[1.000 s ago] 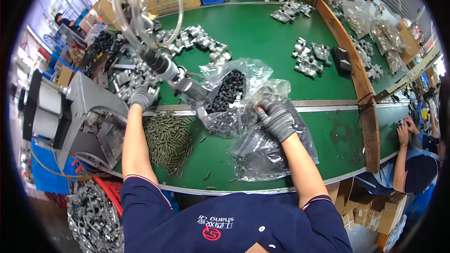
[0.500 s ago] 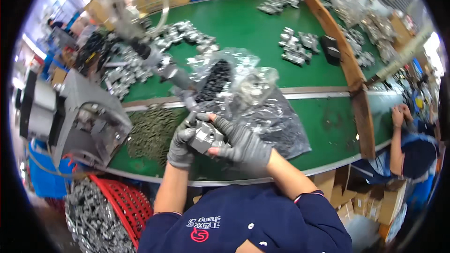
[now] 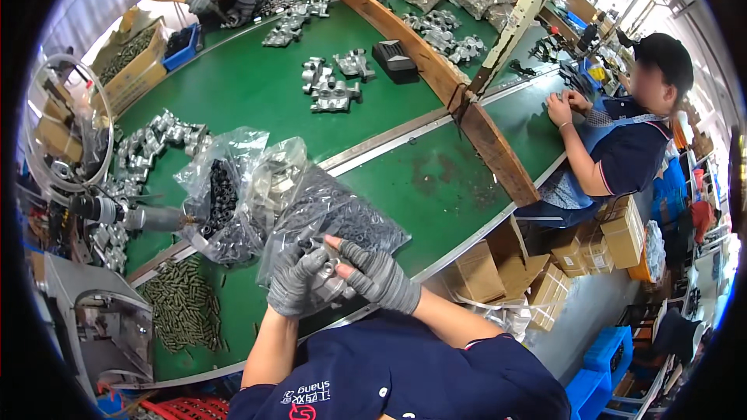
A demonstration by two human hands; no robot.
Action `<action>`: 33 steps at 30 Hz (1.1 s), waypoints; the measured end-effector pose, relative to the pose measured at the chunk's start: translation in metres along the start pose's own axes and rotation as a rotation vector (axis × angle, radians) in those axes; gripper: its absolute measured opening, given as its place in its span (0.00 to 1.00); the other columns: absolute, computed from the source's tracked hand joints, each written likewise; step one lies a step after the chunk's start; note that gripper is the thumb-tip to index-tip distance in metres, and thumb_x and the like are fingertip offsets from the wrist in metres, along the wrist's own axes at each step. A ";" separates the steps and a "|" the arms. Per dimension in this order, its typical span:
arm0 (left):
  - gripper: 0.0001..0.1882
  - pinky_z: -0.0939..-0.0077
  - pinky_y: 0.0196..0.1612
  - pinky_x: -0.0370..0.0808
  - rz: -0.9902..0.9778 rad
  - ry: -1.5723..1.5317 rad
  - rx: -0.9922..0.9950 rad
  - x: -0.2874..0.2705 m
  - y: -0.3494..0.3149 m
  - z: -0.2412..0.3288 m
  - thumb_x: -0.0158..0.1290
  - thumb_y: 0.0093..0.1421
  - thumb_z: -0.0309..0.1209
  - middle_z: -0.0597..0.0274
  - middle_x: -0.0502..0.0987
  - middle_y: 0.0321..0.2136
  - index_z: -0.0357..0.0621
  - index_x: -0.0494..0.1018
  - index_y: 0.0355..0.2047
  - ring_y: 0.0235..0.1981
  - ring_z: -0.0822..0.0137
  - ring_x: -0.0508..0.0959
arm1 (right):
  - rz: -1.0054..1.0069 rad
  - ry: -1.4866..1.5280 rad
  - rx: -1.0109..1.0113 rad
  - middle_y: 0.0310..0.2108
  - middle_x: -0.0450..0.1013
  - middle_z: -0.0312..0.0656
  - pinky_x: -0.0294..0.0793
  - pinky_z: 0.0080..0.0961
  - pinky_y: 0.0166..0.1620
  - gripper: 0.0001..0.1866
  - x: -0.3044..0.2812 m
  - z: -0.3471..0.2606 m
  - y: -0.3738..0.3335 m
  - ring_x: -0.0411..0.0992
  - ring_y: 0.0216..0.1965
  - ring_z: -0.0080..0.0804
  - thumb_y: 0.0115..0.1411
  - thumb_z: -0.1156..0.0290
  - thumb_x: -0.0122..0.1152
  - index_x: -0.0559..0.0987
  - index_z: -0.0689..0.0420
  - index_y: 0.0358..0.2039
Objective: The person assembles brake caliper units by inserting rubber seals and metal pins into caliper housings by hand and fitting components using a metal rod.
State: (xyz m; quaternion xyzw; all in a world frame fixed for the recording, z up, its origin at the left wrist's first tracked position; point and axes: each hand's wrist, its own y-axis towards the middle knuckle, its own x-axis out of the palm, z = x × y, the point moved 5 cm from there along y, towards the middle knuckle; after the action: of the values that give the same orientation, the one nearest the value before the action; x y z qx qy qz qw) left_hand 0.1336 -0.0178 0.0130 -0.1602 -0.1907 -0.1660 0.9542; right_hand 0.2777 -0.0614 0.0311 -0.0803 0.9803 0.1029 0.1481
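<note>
Close in front of me, both my gloved hands are closed around a silver cast-metal part (image 3: 330, 283). My left hand (image 3: 291, 286) grips its left side, and my right hand (image 3: 383, 277) holds it from the right with bare thumb and fingertip showing. Fingers cover much of the part. Just beyond it lies a clear plastic bag (image 3: 346, 214) of small dark pieces. Beside that sit a bag of pale pieces (image 3: 274, 179) and an opened bag of black pieces (image 3: 222, 196). A heap of olive-green pins (image 3: 183, 307) lies to the left on the green bench.
A cylindrical tool (image 3: 152, 218) juts in from the left above a grey metal machine housing (image 3: 93, 295). Silver castings (image 3: 331, 85) and a black block (image 3: 394, 61) lie farther back by a wooden divider (image 3: 498, 152). Co-workers sit at right (image 3: 615, 148) and stand at far left.
The view has swung to the right, so the bench and its contents appear shifted left and tilted. The metal part stays in both hands, now turned differently.
</note>
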 end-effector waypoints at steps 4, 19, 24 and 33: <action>0.22 0.72 0.37 0.78 0.262 -0.137 0.049 -0.035 -0.008 -0.009 0.58 0.50 0.33 0.56 0.75 0.33 0.35 0.68 0.43 0.31 0.65 0.78 | 0.277 -0.145 0.070 0.31 0.76 0.44 0.71 0.23 0.41 0.18 -0.039 0.026 0.009 0.74 0.34 0.29 0.57 0.66 0.60 0.75 0.63 0.45; 0.38 0.65 0.48 0.75 -0.167 -0.169 0.041 0.068 0.087 -0.016 0.59 0.37 0.21 0.54 0.72 0.44 0.39 0.64 0.53 0.45 0.57 0.74 | 0.414 0.397 0.193 0.33 0.72 0.43 0.73 0.30 0.35 0.20 -0.025 0.138 0.003 0.72 0.34 0.34 0.53 0.68 0.60 0.71 0.57 0.47; 0.35 0.65 0.45 0.77 -0.240 -0.171 0.059 0.075 0.137 -0.053 0.64 0.42 0.28 0.53 0.73 0.42 0.37 0.64 0.52 0.42 0.59 0.75 | 0.617 0.452 0.117 0.33 0.74 0.36 0.73 0.19 0.37 0.15 -0.060 0.135 -0.007 0.71 0.31 0.22 0.56 0.74 0.55 0.73 0.62 0.45; 0.27 0.71 0.44 0.76 -0.186 0.119 0.220 0.095 0.121 -0.042 0.58 0.51 0.25 0.54 0.75 0.39 0.38 0.65 0.53 0.37 0.64 0.77 | 0.603 0.759 -0.090 0.51 0.69 0.38 0.63 0.22 0.55 0.27 -0.062 0.138 -0.001 0.66 0.51 0.25 0.57 0.71 0.58 0.66 0.60 0.57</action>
State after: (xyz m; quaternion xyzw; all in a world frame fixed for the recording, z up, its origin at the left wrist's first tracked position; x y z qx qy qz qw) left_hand 0.2754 0.0500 -0.0137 -0.0266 -0.1649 -0.2408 0.9561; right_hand 0.3746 -0.0232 -0.0793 0.1689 0.9394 0.1468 -0.2598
